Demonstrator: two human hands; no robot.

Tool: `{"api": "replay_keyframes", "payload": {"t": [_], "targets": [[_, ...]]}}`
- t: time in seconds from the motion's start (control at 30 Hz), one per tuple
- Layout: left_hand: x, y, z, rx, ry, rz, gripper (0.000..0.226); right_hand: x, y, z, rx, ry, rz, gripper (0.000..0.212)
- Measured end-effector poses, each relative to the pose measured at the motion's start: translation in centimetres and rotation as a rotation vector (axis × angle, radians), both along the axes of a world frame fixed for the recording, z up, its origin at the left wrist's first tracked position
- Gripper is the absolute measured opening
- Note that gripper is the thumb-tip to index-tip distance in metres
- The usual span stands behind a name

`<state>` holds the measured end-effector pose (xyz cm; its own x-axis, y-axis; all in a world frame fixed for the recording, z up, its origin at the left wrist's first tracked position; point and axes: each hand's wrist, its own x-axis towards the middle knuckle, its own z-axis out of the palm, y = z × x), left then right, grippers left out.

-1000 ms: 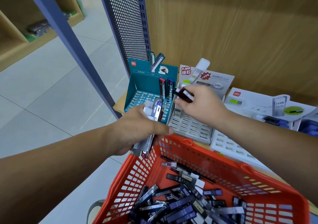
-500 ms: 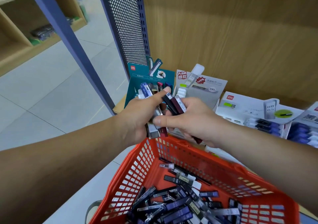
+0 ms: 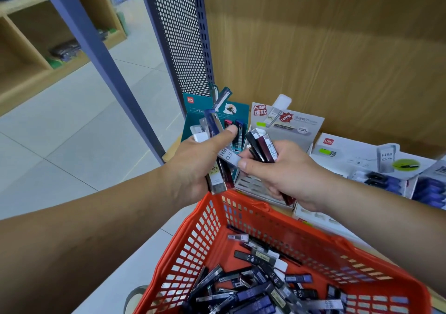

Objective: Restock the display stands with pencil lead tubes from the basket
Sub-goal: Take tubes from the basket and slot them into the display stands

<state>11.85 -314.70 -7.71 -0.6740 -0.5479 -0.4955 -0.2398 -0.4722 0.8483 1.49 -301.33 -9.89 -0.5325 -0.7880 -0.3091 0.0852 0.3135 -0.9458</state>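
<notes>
1. Head view: a bunch of pencil lead tubes [image 3: 213,130] stands in the left hand [image 3: 193,166], with the fingers curled round it and the thumb pressed across the front.
2. The right hand [image 3: 287,176] grips several dark tubes [image 3: 261,147] in curled fingers. Its thumb and forefinger pinch the end of a white tube [image 3: 228,155] marked HB 0.5, which reaches into the left bunch.
3. Both hands hover over the far rim of the red basket [image 3: 313,239], where many loose tubes [image 3: 255,287] lie.
4. Behind the hands stand a teal display stand [image 3: 195,113] and a grey stand [image 3: 304,125].
</notes>
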Motion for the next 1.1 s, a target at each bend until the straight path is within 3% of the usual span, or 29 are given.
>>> {"api": "replay_keyframes", "payload": {"t": [0.23, 0.37, 0.57, 0.7, 0.8, 1.0, 1.1], "targets": [[0.2, -0.5, 0.4, -0.023, -0.036, 0.017, 0.016, -1.1, 0.3, 0.2, 0.004, -0.077, 0.09, 0.006], [0.6, -0.9, 0.2, -0.053, -0.082, -0.054, 0.022, -2.1, 0.8, 0.0, 0.016, -0.131, 0.063, 0.015], [0.6, -0.1, 0.4, -0.056, -0.077, -0.142, 0.018, -2.3, 1.2, 0.2, 0.128, -0.103, 0.189, 0.027], [0.4, -0.2, 0.4, -0.134, -0.077, -0.146, 0.018, -2.6, 1.4, 0.5, 0.123, -0.165, 0.189, 0.021], [0.0, 0.1, 0.6, -0.242, -0.09, -0.203, 0.025, -2.8, 1.7, 0.6, 0.167, -0.019, 0.168, 0.037], [-1.7, 3.5, 1.2, -0.274, -0.046, -0.228, 0.034, -5.1, 4.9, 1.7, 0.108, 0.15, 0.032, 0.017], [-2.4, 5.4, 1.3, -0.257, -0.088, -0.253, 0.028, -7.1, 8.2, 2.1, 0.137, 0.223, -0.032, 0.02]]}}
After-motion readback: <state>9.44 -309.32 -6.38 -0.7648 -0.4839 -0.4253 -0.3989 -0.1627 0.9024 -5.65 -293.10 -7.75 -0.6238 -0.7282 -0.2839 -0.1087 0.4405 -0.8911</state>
